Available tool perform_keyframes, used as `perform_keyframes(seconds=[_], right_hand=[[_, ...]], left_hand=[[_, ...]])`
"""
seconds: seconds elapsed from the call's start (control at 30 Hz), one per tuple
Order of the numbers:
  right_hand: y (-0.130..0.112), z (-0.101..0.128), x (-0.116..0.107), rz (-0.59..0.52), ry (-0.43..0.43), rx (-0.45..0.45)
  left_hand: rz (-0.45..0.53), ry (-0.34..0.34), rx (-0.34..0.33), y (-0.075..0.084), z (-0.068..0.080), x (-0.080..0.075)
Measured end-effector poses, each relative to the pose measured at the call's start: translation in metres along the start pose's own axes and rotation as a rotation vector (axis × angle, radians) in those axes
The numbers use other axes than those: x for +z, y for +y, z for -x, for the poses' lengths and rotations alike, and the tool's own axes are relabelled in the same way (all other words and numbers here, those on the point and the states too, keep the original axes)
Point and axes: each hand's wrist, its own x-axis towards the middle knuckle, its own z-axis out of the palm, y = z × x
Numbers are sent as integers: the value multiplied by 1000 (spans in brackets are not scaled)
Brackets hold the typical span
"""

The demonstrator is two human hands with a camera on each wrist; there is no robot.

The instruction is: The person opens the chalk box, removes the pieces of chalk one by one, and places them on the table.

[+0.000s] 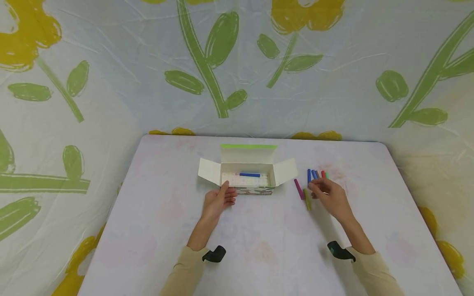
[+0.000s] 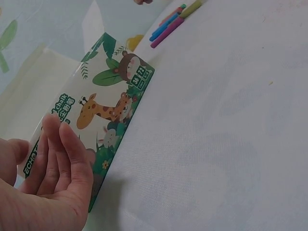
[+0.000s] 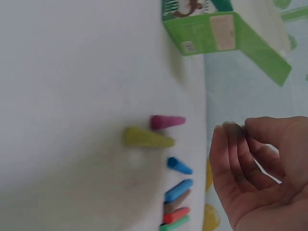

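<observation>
An open cardboard chalk box (image 1: 255, 190), printed with cartoon animals, stands near the far middle of the table with its flaps spread. A blue chalk stick (image 1: 249, 175) lies inside on a pale dotted surface. My left hand (image 1: 219, 200) holds the box's front wall near its left corner, thumb at the rim and fingers against the printed front (image 2: 108, 110). My right hand (image 1: 331, 199) hovers by the loose chalks, fingers loosely bent, thumb near the fingertips, nothing visible between them. Nearest it are a blue chalk (image 3: 179, 165), a yellow-green chalk (image 3: 147, 138) and a purple chalk (image 3: 167, 121).
Beyond the right hand lie another blue chalk (image 3: 178, 190), a brown chalk (image 3: 176, 201), a red chalk (image 3: 176, 215) and a green chalk (image 3: 174, 223). The box's right flap (image 1: 286, 171) sticks out toward them. A flower-patterned cloth (image 1: 148, 82) hangs behind the white table (image 1: 259, 246).
</observation>
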Motion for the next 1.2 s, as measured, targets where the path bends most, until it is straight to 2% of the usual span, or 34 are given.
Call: perform_keyframes(seconds=[0.13, 0.23, 0.43, 0.73, 0.93, 1.2], right_hand=[[-13, -6, -4, -42, 15, -68], [-25, -10, -6, -34, 27, -99], [-50, -19, -9, 6, 46, -109], [-83, -33, -9, -15, 57, -127], [-104, -42, 2, -93, 9, -151], [-116, -54, 22, -175, -54, -178]], left_hand=[[1, 1, -5, 0, 0, 0], [0, 0, -12, 0, 0, 0], [-11, 4, -17, 0, 1, -1], [-6, -11, 2, -1, 0, -1], [-2, -10, 0, -1, 0, -3], [7, -8, -4, 0, 0, -1]])
